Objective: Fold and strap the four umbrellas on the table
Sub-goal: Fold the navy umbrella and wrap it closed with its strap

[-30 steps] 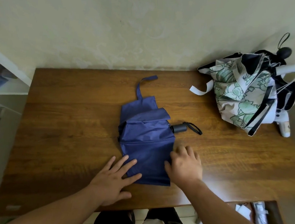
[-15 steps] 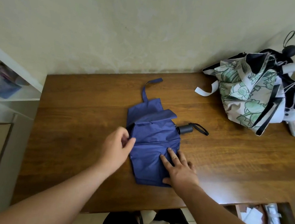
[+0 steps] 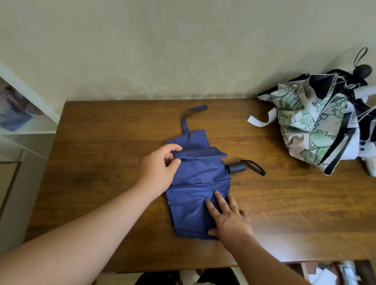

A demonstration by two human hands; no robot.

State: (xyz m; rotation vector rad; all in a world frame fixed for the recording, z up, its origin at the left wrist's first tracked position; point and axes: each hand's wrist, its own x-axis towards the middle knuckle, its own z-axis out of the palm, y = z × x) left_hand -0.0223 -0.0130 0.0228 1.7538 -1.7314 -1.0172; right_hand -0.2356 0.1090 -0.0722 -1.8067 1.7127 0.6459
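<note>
the blue umbrella lies flattened on the wooden table, its left fold pinched between the thumb and curled fingers of the left hand, while the right hand presses its near right corner with straight, spread fingers. its dark handle pokes out beyond the right hand, and far right of both hands a heap of unfolded umbrellas sits in the corner by the pale wall. left of the left hand, past the table edge, stand white shelves.

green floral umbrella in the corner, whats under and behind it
Behind and beneath the green floral umbrella lie a black umbrella and white umbrella; its canopy covers most of both. All rest on the wooden table.
</note>
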